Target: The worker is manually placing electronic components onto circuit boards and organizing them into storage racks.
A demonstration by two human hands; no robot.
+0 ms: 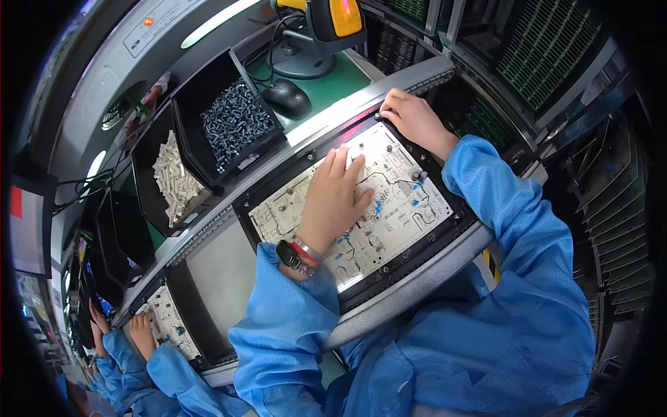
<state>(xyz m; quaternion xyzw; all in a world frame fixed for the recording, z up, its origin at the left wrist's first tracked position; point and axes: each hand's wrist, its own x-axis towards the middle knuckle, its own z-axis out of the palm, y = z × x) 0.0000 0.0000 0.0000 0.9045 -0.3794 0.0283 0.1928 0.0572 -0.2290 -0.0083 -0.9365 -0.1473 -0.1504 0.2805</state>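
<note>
A white printed circuit board (396,229) with small blue and dark components sits in a black carrier frame (379,279) on the conveyor. My left hand (335,201) lies on the board, fingers stretched out and slightly spread, covering part of it. At the frame's far right corner is my right hand (418,124). Its fingers are bent and drawn together there, and whatever lies between them is hidden.
Behind the conveyor rail stand a black bin of dark cylindrical components (237,126) and a bin of white parts (176,179). Farther back are a black mouse (286,97) and a yellow-black scanner (336,19). At left, a co-worker's hand (142,335) touches another board (169,321).
</note>
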